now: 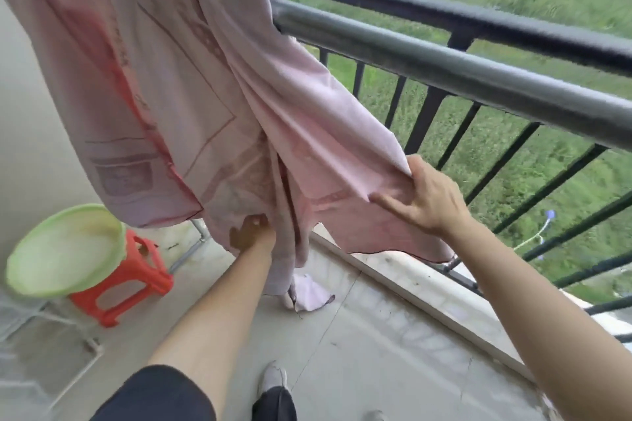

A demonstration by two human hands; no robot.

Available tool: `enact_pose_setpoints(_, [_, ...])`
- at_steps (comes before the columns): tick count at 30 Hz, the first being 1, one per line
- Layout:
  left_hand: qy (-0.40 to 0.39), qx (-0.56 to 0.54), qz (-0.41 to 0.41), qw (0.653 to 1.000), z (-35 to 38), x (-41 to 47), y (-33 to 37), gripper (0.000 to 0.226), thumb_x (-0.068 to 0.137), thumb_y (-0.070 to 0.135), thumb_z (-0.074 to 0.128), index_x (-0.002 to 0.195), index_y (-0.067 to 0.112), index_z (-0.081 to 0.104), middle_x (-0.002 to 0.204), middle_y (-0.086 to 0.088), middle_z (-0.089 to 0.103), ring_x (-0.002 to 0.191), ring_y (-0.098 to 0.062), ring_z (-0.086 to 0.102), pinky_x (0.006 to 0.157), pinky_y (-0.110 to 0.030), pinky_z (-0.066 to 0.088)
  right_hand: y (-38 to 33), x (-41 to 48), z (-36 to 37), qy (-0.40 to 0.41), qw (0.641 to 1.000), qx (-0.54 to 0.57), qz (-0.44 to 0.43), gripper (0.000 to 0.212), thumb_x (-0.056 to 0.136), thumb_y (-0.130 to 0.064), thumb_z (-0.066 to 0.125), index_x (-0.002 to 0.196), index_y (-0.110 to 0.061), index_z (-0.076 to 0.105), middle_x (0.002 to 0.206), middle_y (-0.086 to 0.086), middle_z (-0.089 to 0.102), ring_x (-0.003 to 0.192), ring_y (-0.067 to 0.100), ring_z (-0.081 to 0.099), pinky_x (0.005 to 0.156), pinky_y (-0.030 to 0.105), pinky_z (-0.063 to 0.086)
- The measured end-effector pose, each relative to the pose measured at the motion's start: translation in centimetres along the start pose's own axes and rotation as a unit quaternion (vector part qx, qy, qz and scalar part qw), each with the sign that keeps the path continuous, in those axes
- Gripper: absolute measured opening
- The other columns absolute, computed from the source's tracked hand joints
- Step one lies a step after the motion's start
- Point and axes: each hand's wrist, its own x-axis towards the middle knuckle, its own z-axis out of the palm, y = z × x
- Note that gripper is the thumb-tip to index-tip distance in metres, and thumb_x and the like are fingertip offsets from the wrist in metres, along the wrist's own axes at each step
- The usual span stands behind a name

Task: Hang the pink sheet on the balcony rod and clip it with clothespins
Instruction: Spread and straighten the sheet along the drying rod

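Right hand (427, 196) grip pinches pink sheet (191, 79) draped over rod (444, 68)

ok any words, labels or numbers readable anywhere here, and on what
None can be read.
Sheet: woven borders and block-shaped patches near its lower left edge, too blurred to tell whether they hold any lettering.
Basin, stool, rod: no label or mark shows.
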Motion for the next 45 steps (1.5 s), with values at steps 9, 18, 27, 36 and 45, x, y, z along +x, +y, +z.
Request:
enact_pose_setpoints(9, [0.034,-0.025,0.021,0.999,-0.9,-5.1,-5.6,0.032,0.081,0.032,0.064,0.108,0.020,0.050,0.098,-0.016,0.069,0.091,-0.033,0.067,0.075,-0.037,0.051,1.9,3.9,2.7,0.023,0.988,0.146,-0.040,0.006,0.079,-0.001,0.053,0.080,-0.004,0.048,0.080,0.009,0.051,0.073,0.036,0.054,0.060,0.037,0.040])
enact_pose_setpoints(18, [0.025,0.151,-0.056,0.987,5.6,-8.4,-2.5,0.110,0.062,0.065,0.077,0.145,0.017,0.023,0.144,-0.016,0.029,0.135,-0.032,0.026,0.105,-0.045,0.034,3.1,0.8,-1.2,0.019,0.973,0.229,-0.017,0.010,0.079,-0.003,0.042,0.084,-0.009,0.035,0.067,0.010,0.047,0.060,0.031,0.041,0.055,0.036,0.018])
enact_pose_setpoints(27, [0.120,0.039,0.149,0.981,3.9,-6.1,-1.1,0.032,0.099,0.032,0.048,0.101,0.009,0.071,0.107,-0.018,0.068,0.103,-0.037,0.061,0.078,-0.033,0.044,2.1,-2.0,-0.6,0.012,0.978,0.200,-0.051,0.024,0.078,-0.022,0.053,0.086,-0.022,0.031,0.072,-0.002,0.045,0.060,0.014,0.043,0.052,0.032,0.035])
enact_pose_setpoints(36, [0.297,-0.105,0.086,0.945,-11.8,-9.8,-4.0,0.022,0.099,0.010,0.036,0.113,-0.003,0.047,0.113,-0.033,0.059,0.103,-0.048,0.056,0.081,-0.044,0.040,0.8,0.6,0.0,0.021,0.999,0.033,0.023,0.027,0.095,-0.039,0.050,0.097,-0.014,0.042,0.095,0.010,0.056,0.075,0.033,0.057,0.065,0.051,0.052])
enact_pose_setpoints(45, [0.168,-0.206,0.252,0.931,-21.6,-16.5,3.3,0.042,0.077,0.069,0.059,0.091,0.029,0.060,0.091,0.012,0.065,0.089,-0.012,0.063,0.084,-0.041,0.055,-12.6,-2.6,-1.6,-0.147,0.960,0.192,-0.143,0.052,0.086,-0.008,0.056,0.136,-0.020,0.050,0.120,0.009,0.063,0.106,0.029,0.061,0.090,0.042,0.051])
